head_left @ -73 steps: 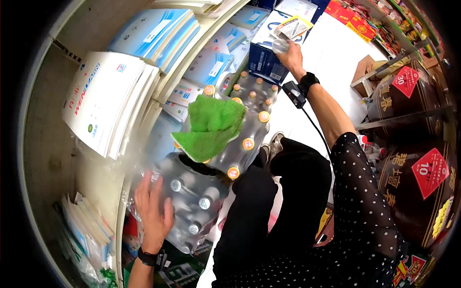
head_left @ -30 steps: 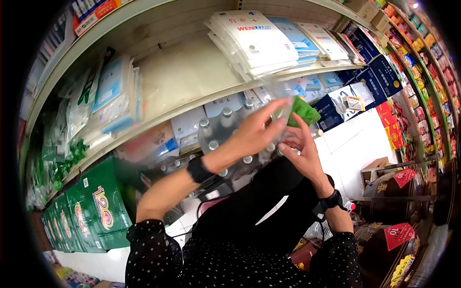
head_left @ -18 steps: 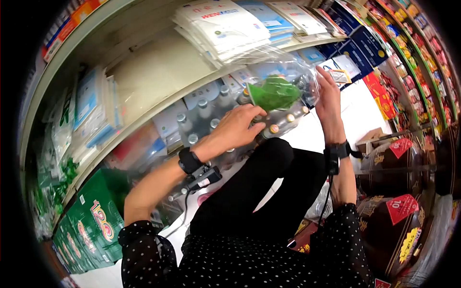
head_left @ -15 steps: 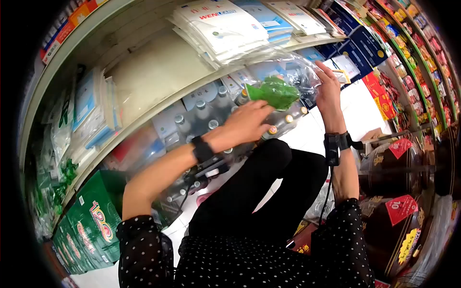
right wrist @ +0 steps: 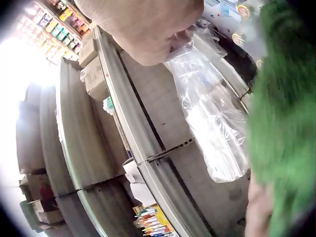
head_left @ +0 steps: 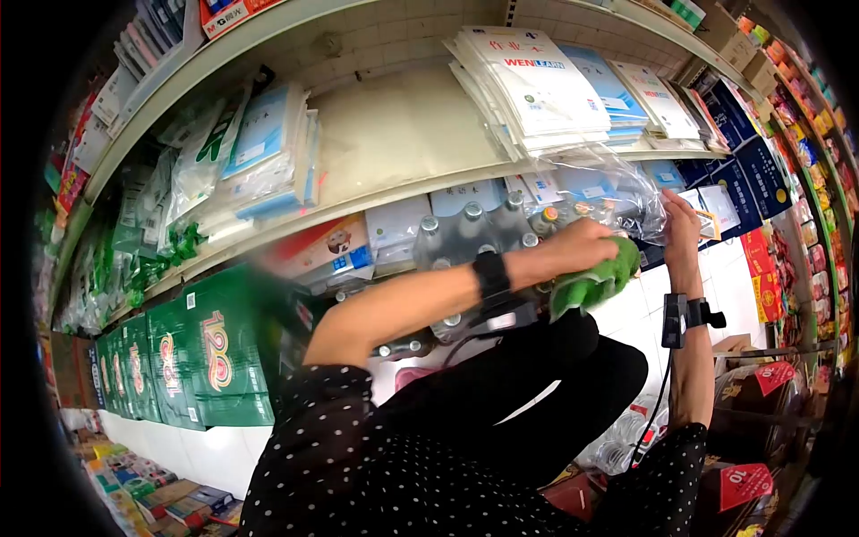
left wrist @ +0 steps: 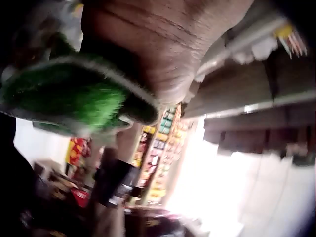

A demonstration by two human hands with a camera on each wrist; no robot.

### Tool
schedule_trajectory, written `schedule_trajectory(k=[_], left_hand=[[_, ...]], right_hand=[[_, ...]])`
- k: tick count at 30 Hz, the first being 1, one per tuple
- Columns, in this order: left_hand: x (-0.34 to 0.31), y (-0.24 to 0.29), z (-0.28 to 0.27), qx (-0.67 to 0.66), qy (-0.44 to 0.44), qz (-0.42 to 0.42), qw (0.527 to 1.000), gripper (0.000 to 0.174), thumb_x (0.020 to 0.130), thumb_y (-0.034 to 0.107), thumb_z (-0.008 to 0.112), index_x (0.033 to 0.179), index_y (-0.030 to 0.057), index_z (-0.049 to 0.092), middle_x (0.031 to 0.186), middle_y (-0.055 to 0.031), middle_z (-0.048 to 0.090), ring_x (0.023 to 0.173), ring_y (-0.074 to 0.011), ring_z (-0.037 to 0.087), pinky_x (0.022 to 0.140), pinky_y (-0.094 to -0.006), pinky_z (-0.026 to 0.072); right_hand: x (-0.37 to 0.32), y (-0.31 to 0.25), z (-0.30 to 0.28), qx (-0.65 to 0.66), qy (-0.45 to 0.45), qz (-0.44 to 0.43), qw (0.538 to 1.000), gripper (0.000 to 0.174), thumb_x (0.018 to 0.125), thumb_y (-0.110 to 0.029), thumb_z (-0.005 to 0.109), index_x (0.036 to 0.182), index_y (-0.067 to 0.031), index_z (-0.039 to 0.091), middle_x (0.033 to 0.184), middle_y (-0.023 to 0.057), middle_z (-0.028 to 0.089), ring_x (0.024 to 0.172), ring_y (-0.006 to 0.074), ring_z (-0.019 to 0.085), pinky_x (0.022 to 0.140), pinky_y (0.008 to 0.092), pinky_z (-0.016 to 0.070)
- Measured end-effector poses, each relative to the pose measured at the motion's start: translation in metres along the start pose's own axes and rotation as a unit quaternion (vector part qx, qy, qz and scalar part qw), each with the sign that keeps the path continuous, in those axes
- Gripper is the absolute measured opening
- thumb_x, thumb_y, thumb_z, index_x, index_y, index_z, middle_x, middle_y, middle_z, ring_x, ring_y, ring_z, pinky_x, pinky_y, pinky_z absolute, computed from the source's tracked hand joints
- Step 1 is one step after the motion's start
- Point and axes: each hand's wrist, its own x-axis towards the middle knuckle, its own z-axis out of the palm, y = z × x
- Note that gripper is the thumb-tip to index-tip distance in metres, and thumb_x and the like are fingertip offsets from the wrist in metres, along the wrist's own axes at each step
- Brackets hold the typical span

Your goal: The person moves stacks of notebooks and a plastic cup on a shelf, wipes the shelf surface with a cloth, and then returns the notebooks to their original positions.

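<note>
In the head view my left hand (head_left: 573, 249) grips a fuzzy green cloth (head_left: 610, 279), which hangs down in front of the bottles near my knee. The left wrist view has the same cloth (left wrist: 84, 101) bunched under the palm. Farther right, my right hand (head_left: 684, 234) pinches the edge of a clear plastic bag (head_left: 626, 192). That bag (right wrist: 210, 118) dangles crumpled from the fingers in the right wrist view, where the fingertips are partly hidden. Shrink-wrapped bottles (head_left: 472, 225) stand below the shelf, several with white caps and others with orange caps behind my left hand.
Above the bottles runs a shelf (head_left: 385, 134) bearing stacked white notebooks (head_left: 546, 89) and blue ones. Green cartons (head_left: 219, 353) line the floor at left. A dark blue box (head_left: 761, 179) stands beyond my right hand. Brown packages (head_left: 747, 438) sit at lower right.
The green cloth lay on the bottles under the bag; my left hand has picked it up and drawn it toward me. My right hand still holds the bag. The head view has turned left.
</note>
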Motion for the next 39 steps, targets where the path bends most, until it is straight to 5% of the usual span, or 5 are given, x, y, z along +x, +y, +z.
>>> schedule_trajectory(k=[8,16,21,27,39], left_hand=[[-0.151,0.051,-0.088,-0.431,0.147,0.112,0.883,0.042,0.089,0.03,0.057,0.121,0.0026,0.059,0.106,-0.0108,0.068,0.094,-0.0216,0.068,0.086,-0.0346,0.0574],[-0.151,0.042,-0.172,-0.025,0.448,0.144,0.882,0.029,0.091,0.015,0.051,0.115,0.0006,0.06,0.094,-0.0048,0.067,0.078,-0.0148,0.064,0.072,-0.0265,0.0516],[-0.113,-0.047,-0.249,0.45,0.336,-0.062,0.825,0.07,0.085,0.048,0.062,0.132,-0.0017,0.049,0.14,-0.0271,0.046,0.13,-0.04,0.043,0.106,-0.0478,0.0364],[-0.073,-0.07,-0.237,0.538,0.23,-0.264,0.766,0.088,0.087,0.068,0.047,0.146,0.0028,0.035,0.153,-0.033,0.023,0.139,-0.0568,0.019,0.113,-0.0616,0.016],[-0.019,-0.097,-0.333,0.571,0.245,-0.189,0.761,0.08,0.081,0.043,0.054,0.142,-0.0054,0.034,0.137,-0.0381,0.038,0.127,-0.0552,0.038,0.108,-0.0554,0.0323]], right_hand=[[0.025,-0.012,0.019,-0.022,-0.011,-0.018,1.0,0.035,0.086,-0.01,0.063,0.118,0.004,0.062,0.104,0.0097,0.068,0.091,0.0152,0.064,0.076,0.0258,0.0485],[0.042,-0.105,0.115,-0.286,0.178,-0.259,0.905,0.049,0.08,-0.026,0.072,0.121,-0.0028,0.062,0.108,0.0184,0.064,0.106,0.0304,0.061,0.089,0.041,0.0477],[0.02,-0.129,0.203,-0.32,0.082,-0.563,0.757,0.05,0.077,-0.036,0.074,0.117,-0.0079,0.062,0.123,0.0147,0.06,0.119,0.0342,0.054,0.101,0.0472,0.0399],[-0.04,-0.097,0.278,-0.553,-0.149,-0.463,0.677,0.086,0.073,-0.053,0.074,0.147,-0.0257,0.039,0.156,0.0168,0.025,0.146,0.0404,0.019,0.11,0.0684,0.0196],[0.004,-0.082,0.273,-0.538,-0.176,-0.42,0.709,0.084,0.076,-0.031,0.073,0.149,-0.0313,0.032,0.156,0.0169,0.026,0.144,0.0411,0.022,0.112,0.0637,0.0205]])
